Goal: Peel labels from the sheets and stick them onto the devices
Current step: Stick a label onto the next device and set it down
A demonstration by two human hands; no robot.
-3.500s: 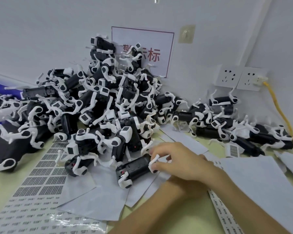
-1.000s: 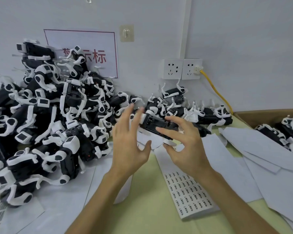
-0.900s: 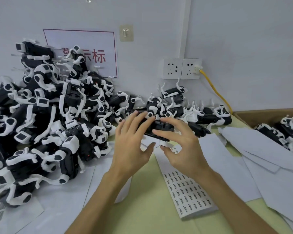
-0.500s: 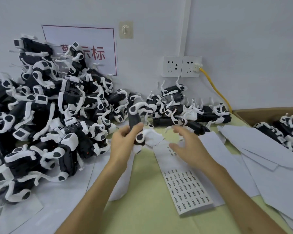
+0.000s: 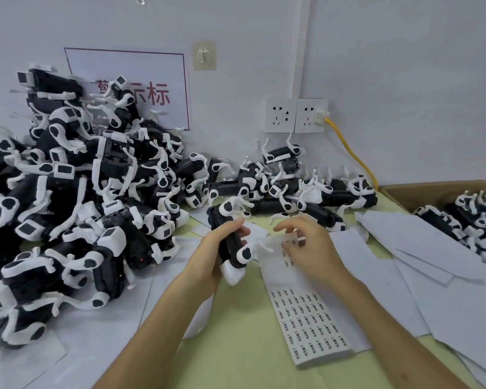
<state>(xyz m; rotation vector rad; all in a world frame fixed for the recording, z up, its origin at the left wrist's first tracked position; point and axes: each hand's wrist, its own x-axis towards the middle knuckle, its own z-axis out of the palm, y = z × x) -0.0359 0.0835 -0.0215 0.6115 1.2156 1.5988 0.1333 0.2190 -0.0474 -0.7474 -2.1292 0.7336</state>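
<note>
Device (image 5: 230,242) (black body, white legs) stands upright in left hand (image 5: 213,248).

Print on the label sheet (image 5: 312,324) too small to read, its top under the right hand (image 5: 306,245).

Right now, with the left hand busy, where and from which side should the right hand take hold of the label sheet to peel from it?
Probably at the label sheet's far end, coming from the right. That end curls up off the table under the right hand, so its edge is exposed, while the near end lies flat. The left hand holds the device just left of it, blocking that side.
</note>
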